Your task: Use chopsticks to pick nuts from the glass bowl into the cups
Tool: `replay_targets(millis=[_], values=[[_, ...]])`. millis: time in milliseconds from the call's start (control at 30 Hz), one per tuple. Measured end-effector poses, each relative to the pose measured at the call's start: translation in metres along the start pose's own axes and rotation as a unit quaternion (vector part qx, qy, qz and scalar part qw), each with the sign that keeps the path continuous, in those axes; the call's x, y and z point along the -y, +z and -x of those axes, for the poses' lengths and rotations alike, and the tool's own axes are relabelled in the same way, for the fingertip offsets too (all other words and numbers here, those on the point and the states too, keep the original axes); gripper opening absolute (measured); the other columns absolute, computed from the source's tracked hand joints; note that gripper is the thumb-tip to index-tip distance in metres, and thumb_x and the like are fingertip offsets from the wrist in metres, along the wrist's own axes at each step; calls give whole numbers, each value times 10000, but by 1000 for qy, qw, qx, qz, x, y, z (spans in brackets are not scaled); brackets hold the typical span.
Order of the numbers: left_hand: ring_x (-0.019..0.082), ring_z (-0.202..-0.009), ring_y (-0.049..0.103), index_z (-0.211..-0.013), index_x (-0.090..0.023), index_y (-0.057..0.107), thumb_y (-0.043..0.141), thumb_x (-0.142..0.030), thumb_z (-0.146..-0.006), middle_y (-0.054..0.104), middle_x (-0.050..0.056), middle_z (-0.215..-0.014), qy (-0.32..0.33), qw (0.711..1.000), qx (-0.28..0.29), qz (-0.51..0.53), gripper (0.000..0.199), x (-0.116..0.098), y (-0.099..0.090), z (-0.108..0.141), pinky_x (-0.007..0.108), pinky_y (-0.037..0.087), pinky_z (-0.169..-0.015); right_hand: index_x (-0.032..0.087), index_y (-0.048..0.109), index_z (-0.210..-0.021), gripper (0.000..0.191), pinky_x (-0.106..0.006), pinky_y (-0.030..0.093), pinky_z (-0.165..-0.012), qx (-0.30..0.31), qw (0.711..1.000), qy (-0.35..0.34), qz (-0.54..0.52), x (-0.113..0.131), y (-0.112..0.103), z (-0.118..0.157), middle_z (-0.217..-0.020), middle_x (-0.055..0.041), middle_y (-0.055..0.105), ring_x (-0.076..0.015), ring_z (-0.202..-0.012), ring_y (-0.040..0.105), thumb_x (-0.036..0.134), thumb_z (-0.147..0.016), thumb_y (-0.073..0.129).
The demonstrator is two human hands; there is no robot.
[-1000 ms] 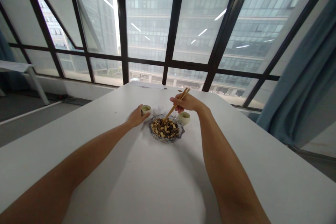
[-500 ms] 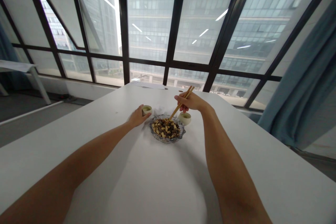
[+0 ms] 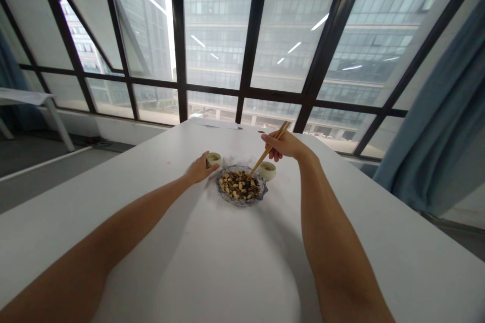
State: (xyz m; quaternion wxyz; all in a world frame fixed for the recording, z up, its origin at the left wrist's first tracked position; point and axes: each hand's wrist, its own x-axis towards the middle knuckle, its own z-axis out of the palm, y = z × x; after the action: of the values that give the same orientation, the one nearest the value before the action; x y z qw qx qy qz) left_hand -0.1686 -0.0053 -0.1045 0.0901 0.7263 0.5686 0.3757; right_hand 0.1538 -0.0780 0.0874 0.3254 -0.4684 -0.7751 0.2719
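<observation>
A clear glass dish with a wavy rim stands on the white table, filled with mixed nuts and seeds. My right hand grips a pair of wooden chopsticks above the dish's right side. Their tips reach down to the far right part of the nuts; whether they pinch a piece is too small to tell. My left hand is wrapped around the near left side of a small pale cup, left of the dish. A second pale cup stands right behind the dish, below my right hand.
The white table stretches toward dark-framed windows. Papers lie at its far edge. A blue curtain hangs on the right, and another white table stands at the left.
My right hand has shifted right with the chopsticks, and their tips have slid from the middle of the nuts toward the dish's right side. My left hand stays at its cup.
</observation>
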Motion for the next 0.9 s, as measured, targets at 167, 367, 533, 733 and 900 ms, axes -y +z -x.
replay_targets(millis=[167, 367, 533, 733, 900], values=[[316, -1293, 587, -1499, -127, 384, 649, -638, -828, 570, 207, -1438, 11, 1000, -4, 5, 884, 0, -1, 0, 448, 457, -1094, 151, 592, -631, 473, -185, 429, -320, -15, 1000, 11, 17, 0, 0, 0, -458, -49, 640, -108, -318, 559, 436, -1008, 583], [323, -1328, 552, -1489, -134, 397, 700, -611, -794, 537, 198, -1477, 28, 999, -17, 5, 896, -1, -2, 1, 452, 436, -1123, 155, 599, -659, 475, -197, 423, -323, -56, 998, -18, -9, -2, -3, 2, -468, -54, 644, -121, -332, 567, 516, -968, 609], [323, -1349, 532, -1477, -151, 421, 723, -597, -777, 538, 176, -1481, 36, 999, -23, 1, 883, 0, -2, 2, 453, 414, -1145, 151, 601, -660, 489, -187, 399, -311, -79, 996, -27, -39, -3, -5, 2, -458, -48, 633, -112, -320, 549, 543, -952, 616], [325, -1312, 560, -1451, -174, 453, 730, -603, -759, 575, 160, -1436, 64, 997, -29, 26, 860, 6, 0, -1, 471, 427, -1129, 153, 597, -644, 459, -183, 405, -312, -37, 999, 15, -15, 1, -5, 3, -445, -47, 629, -110, -316, 549, 456, -989, 599], [346, -1340, 532, -1438, -159, 464, 742, -610, -743, 551, 180, -1455, 99, 993, -36, 45, 875, 12, 4, -5, 487, 402, -1151, 151, 603, -617, 470, -194, 430, -320, 43, 997, 52, -30, 4, -4, 4, -454, -63, 643, -119, -320, 563, 425, -999, 590]])
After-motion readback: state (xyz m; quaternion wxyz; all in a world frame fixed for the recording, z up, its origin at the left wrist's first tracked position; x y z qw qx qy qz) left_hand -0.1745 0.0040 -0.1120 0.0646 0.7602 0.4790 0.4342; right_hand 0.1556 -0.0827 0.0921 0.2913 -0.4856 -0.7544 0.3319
